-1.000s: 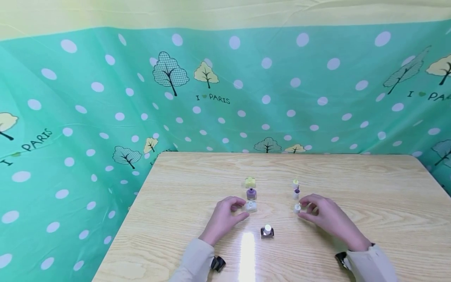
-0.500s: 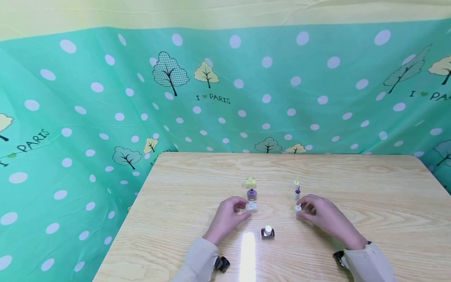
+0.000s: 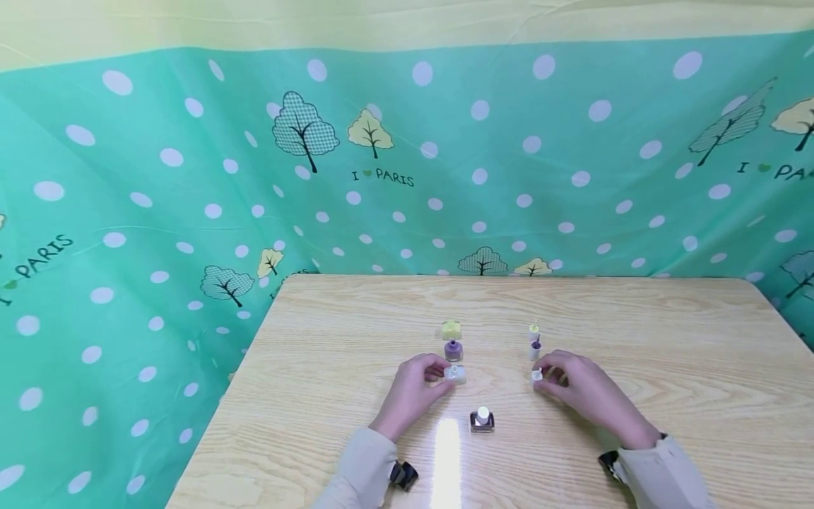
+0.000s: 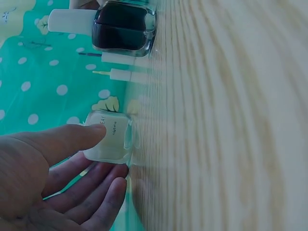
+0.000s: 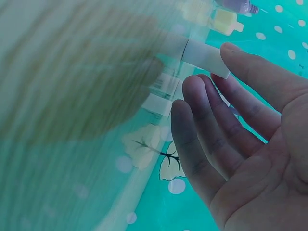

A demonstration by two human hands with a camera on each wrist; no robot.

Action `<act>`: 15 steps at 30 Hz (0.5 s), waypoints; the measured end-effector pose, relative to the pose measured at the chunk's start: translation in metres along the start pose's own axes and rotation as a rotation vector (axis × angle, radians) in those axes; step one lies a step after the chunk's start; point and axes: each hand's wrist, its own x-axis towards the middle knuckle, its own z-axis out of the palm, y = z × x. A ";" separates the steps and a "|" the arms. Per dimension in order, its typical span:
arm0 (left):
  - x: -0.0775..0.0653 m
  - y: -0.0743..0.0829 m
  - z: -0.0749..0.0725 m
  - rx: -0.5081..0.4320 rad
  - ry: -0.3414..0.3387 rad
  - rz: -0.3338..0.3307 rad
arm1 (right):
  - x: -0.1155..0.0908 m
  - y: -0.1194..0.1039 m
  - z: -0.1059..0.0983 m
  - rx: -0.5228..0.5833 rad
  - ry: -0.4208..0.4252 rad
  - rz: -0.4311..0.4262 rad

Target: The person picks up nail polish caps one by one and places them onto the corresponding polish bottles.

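Note:
My left hand [image 3: 413, 389] pinches a white nail polish bottle [image 3: 455, 375] that stands uncapped on the table. In the left wrist view the thumb lies on the front of this bottle [image 4: 113, 147], with fingers behind it. My right hand [image 3: 575, 382] holds the white bottle's cap [image 3: 537, 376] between thumb and forefinger; the cap stands on the table, brush upward. The right wrist view shows the thumb at the end of the white cap [image 5: 204, 57]. Behind the white bottle are an uncapped purple polish bottle [image 3: 453, 351] and a yellow one [image 3: 451, 330].
A purple-brushed cap [image 3: 535, 350] and a yellow-brushed cap [image 3: 533, 332] stand upright in a row beyond the right hand. Nearer me, between the hands, is a dark polish bottle [image 3: 482, 423] with its white cap on. A patterned green curtain [image 3: 381, 212] hangs behind the wooden table [image 3: 668, 339].
The left thumb and fingers have closed in on the white bottle, shifting it slightly. The right fingers have drawn a little closer round the cap. The other bottles and caps stay in place.

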 end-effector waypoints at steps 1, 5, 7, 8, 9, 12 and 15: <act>0.000 0.000 0.000 -0.006 0.000 -0.002 | 0.000 0.000 0.000 -0.001 -0.001 -0.001; 0.000 -0.001 0.001 -0.008 0.003 -0.004 | 0.001 -0.002 0.000 -0.002 -0.010 0.003; 0.000 -0.001 0.001 -0.005 0.006 -0.003 | 0.001 -0.003 0.000 -0.005 -0.015 0.005; 0.000 -0.001 0.001 -0.005 0.006 -0.005 | 0.001 -0.004 0.000 -0.006 -0.016 0.006; 0.000 -0.001 0.001 -0.005 0.007 -0.007 | 0.001 -0.005 0.000 -0.005 -0.018 0.009; -0.001 0.000 0.001 -0.015 0.009 -0.013 | 0.001 -0.007 0.000 -0.006 -0.021 0.018; -0.004 0.000 0.000 -0.037 0.006 -0.025 | -0.001 -0.010 0.000 -0.005 -0.018 0.021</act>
